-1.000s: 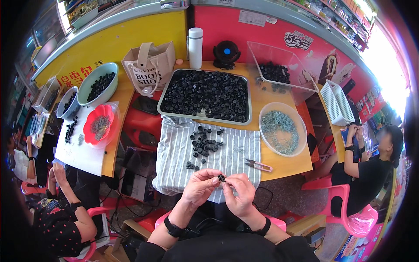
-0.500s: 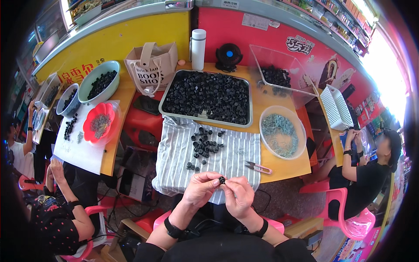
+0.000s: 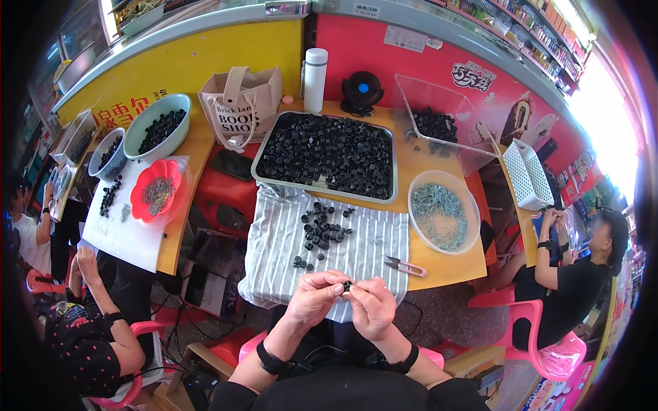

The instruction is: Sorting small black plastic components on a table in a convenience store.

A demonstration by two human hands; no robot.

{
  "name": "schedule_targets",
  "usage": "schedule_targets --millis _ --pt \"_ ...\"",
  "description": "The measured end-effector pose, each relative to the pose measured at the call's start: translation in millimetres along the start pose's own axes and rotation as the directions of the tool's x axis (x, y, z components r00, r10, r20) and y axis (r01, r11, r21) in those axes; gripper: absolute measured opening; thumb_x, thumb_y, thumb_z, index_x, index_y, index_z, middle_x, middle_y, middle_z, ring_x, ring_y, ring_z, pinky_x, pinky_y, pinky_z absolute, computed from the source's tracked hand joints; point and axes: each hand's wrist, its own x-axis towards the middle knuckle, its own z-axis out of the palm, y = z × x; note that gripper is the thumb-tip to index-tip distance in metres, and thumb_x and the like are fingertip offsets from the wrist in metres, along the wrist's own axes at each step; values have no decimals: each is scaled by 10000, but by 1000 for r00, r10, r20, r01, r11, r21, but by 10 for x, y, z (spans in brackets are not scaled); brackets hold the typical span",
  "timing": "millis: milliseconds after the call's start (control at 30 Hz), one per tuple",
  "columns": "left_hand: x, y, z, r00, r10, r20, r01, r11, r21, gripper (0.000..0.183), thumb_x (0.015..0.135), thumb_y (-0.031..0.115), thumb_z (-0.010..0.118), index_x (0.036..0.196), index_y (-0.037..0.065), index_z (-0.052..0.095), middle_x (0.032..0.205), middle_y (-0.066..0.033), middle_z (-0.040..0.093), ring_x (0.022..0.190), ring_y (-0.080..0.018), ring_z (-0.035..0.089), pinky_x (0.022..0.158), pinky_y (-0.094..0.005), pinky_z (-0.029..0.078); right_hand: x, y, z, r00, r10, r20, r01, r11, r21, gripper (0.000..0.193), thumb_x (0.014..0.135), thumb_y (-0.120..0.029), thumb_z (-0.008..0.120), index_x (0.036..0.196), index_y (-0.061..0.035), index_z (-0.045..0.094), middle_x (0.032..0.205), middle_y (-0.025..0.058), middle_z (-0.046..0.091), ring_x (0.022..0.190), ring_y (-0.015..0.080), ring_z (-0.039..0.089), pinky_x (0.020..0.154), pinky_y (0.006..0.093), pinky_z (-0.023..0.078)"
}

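Just beyond the front edge of the striped cloth [image 3: 274,270], both hands meet fingertip to fingertip. My left hand [image 3: 315,299] pinches a small round black plastic part [image 3: 347,285], cap-like and hollow, between thumb and forefinger. From the other side my right hand [image 3: 372,308] closes on the same part; its curled fingers hide any finer detail there. A loose heap of similar black parts [image 3: 322,229] lies on the cloth beyond the hands. Right of the heap rest thread snips [image 3: 406,266] with pink handles, touched by neither hand.
A metal tray [image 3: 329,194] full of black parts stands behind the cloth. To its right are a round tub [image 3: 473,236] of thin grey-green trimmings and a clear bin [image 3: 456,145]. A bottle [image 3: 315,82], fan [image 3: 362,92] and tote bag [image 3: 236,109] stand behind. Co-workers sit at both sides.
The black part has turned slightly between my fingertips, and its hollow side shows more. Both hands stay almost in place; the view has shifted a little.
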Motion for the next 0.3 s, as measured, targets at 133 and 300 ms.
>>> schedule_targets --millis 133,300 --pt "15 7 2 999 23 25 -23 1000 16 168 904 -48 637 1052 -28 715 1076 -132 671 979 -188 631 879 -312 504 3 38 3 1000 4 6 -4 999 52 201 746 46 762 905 9 646 822 109 631 644 253 587 533 327 457" --pt "4 -5 -1 1000 11 15 -11 1000 17 171 909 -37 636 1058 -20 717 1084 -135 668 1001 -197 622 903 -322 492 -25 32 -12 983 171 65 -180 965 190 162 805 25 758 918 -3 645 835 105 644 702 268 637 624 327 528"
